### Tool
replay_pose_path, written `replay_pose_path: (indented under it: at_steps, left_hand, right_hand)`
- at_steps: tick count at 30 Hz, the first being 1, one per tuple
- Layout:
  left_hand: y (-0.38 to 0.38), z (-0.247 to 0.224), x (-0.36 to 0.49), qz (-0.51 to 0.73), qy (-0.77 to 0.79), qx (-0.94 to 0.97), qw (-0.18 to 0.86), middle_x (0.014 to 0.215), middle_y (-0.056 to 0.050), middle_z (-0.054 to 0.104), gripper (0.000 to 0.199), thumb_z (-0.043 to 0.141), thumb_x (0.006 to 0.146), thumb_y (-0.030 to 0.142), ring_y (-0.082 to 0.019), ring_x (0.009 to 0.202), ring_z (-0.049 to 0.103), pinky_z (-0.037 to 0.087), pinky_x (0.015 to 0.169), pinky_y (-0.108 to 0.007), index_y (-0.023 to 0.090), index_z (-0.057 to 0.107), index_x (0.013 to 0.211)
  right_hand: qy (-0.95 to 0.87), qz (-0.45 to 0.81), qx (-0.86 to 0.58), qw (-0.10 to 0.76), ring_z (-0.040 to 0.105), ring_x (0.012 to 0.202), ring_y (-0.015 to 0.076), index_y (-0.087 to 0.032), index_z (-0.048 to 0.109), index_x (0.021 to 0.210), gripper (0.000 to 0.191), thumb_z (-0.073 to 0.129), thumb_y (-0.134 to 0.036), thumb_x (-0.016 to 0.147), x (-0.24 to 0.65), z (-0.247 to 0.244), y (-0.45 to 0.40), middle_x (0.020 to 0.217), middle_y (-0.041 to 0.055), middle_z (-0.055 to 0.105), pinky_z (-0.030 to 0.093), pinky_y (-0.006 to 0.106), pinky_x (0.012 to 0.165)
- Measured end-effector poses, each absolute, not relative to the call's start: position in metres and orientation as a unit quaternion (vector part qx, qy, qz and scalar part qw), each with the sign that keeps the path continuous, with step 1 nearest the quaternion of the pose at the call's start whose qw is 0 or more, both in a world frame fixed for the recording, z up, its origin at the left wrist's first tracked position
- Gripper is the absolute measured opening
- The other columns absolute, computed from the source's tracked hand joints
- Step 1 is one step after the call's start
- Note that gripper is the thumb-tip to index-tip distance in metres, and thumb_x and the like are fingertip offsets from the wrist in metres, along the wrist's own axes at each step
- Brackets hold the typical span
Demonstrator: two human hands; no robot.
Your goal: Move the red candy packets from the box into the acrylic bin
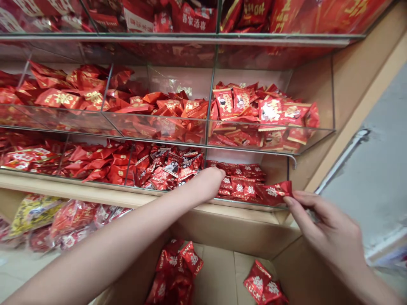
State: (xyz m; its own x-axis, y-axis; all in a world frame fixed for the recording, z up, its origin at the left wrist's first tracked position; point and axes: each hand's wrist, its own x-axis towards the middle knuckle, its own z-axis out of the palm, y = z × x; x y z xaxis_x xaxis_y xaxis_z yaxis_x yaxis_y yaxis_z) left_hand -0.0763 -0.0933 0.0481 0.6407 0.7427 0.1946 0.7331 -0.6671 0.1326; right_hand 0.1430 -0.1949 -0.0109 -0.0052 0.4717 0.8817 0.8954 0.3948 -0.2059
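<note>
My right hand [327, 220] pinches the end of a small red candy packet [276, 192] between thumb and fingers. The packet is level with the front of the lowest shelf's right compartment, its far end close to the others. More red packets with white printed characters [244, 187] lie in rows there. My left hand [215, 181] reaches into the left side of this compartment, against the rows; its fingers are hidden behind the hand. Below both arms stands an open cardboard box [219, 267]. Inside it are a heap of red packets [174, 271] at left and a few more [265, 284] at right.
Clear dividers and a clear front edge [159, 127] split the shelves into compartments full of red packets. A wooden side panel [346, 114] bounds the shelf at right, beside a grey wall [381, 140]. Bagged goods [73, 220] lie under the shelf at left.
</note>
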Motion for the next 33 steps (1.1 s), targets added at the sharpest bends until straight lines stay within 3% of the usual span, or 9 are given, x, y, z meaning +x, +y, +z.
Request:
replay_pose_path:
  at_steps: [4,11,20,27,33]
  left_hand:
    - [-0.087,0.057,-0.056,0.025,0.455,0.89,0.011,0.091,-0.022,0.062,0.039,0.047,0.065,-0.004,-0.03,0.084,0.06,0.044,0.071,-0.034,0.005,0.054,0.102]
    - [-0.085,0.066,-0.039,-0.09,0.471,0.877,-0.019,0.106,-0.026,0.057,0.044,0.049,0.067,-0.003,-0.031,0.097,0.056,0.042,0.08,-0.037,0.002,0.05,0.11]
    - [-0.07,0.073,-0.026,-0.253,0.441,0.859,-0.057,0.095,-0.019,0.064,0.035,0.066,0.054,0.009,-0.029,0.084,0.06,0.047,0.076,-0.031,0.004,0.064,0.089]
    - [-0.07,0.072,-0.026,-0.284,0.407,0.864,-0.088,0.095,-0.019,0.064,0.035,0.067,0.055,0.008,-0.029,0.084,0.061,0.046,0.077,-0.032,0.004,0.066,0.09]
    - [-0.075,0.072,-0.027,-0.271,0.396,0.872,-0.1,0.098,-0.018,0.064,0.042,0.067,0.05,-0.001,-0.029,0.091,0.058,0.044,0.081,-0.032,0.007,0.065,0.091]
  right_hand:
    - [-0.668,-0.166,-0.508,0.518,0.06,0.069,0.015,-0.019,0.057,0.08,0.006,0.056,-0.023,0.077,0.142,-0.018,-0.191,0.081,0.0044,0.063,0.048,0.025,0.063]
    - [-0.719,-0.163,-0.458,0.497,0.062,0.077,0.0158,-0.019,0.056,0.081,0.004,0.054,-0.017,0.078,0.136,-0.015,-0.189,0.08,0.0047,0.064,0.049,0.026,0.069]
    - [-0.748,-0.278,-0.434,0.418,0.06,0.075,0.0152,-0.017,0.054,0.083,0.006,0.05,-0.02,0.081,0.147,0.011,-0.158,0.081,0.0057,0.063,0.048,0.025,0.067]
    - [-0.763,-0.268,-0.489,0.326,0.059,0.068,0.0157,-0.017,0.053,0.075,0.01,0.047,-0.022,0.081,0.165,0.019,-0.146,0.076,0.0053,0.061,0.045,0.025,0.06]
    - [-0.774,-0.232,-0.485,0.336,0.062,0.066,0.0161,-0.017,0.053,0.079,0.01,0.046,-0.024,0.082,0.167,0.016,-0.153,0.081,0.0068,0.065,0.047,0.024,0.056]
